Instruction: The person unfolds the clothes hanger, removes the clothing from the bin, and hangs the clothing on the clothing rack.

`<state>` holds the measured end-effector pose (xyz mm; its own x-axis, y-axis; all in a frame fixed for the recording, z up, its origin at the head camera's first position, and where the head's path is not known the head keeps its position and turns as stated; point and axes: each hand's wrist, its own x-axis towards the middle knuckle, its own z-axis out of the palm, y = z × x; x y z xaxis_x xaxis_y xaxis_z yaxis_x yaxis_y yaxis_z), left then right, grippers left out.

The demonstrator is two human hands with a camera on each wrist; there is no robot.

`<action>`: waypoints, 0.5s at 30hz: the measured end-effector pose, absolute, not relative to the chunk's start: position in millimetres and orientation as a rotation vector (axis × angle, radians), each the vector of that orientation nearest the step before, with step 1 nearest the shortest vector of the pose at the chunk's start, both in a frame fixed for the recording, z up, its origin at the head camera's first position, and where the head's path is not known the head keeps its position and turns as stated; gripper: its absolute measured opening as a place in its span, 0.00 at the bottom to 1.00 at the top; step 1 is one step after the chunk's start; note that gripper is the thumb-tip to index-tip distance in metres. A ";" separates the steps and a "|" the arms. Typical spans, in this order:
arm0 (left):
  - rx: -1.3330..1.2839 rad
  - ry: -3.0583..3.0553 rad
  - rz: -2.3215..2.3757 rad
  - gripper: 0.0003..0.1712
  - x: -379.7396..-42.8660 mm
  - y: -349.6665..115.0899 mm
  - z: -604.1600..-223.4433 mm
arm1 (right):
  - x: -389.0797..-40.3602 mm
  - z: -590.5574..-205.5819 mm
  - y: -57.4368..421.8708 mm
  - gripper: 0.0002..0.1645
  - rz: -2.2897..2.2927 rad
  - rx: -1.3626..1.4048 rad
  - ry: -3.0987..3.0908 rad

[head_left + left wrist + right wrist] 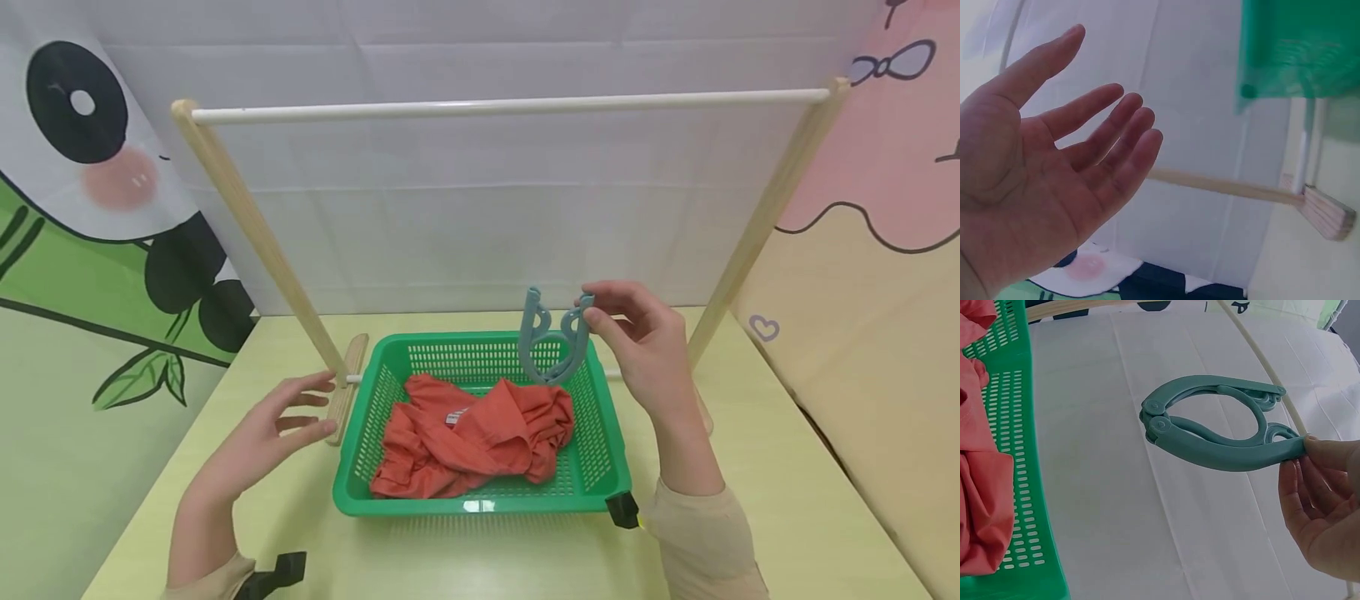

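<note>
A teal folding clothes hanger, its two arms folded up into a U shape, hangs above the far right part of the green basket. My right hand pinches it by the tip of one arm; the right wrist view shows the hanger with its hinge end away from the fingers. Inside the basket lies a crumpled red garment with a white label. Left of the basket, my left hand is held with spread fingers and nothing in it, as the left wrist view also shows.
A wooden rack with a white top rail stands around the basket, its left post and right post on feet on the pale yellow table. Behind it hangs a white cloth. Cartoon panels flank both sides.
</note>
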<state>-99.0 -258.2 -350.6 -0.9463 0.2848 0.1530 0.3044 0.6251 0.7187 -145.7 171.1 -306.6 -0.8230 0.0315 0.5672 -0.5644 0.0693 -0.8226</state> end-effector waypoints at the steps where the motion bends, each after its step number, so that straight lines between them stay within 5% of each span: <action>1: -0.533 -2.788 -1.238 0.33 -101.5 -253.8 -342.7 | -145.5 -306.4 171.1 0.15 1.800 0.525 -1.919; 15: -0.739 -2.555 -1.323 0.27 -137.3 -159.7 -291.3 | -144.9 -301.4 164.3 0.15 1.766 0.588 -1.920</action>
<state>-137.3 -159.7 -291.3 -0.8623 0.3491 0.3668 0.5010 0.4832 0.7180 -144.9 164.3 -301.4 -0.8012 -0.0011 0.5984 -0.5964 0.0833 -0.7984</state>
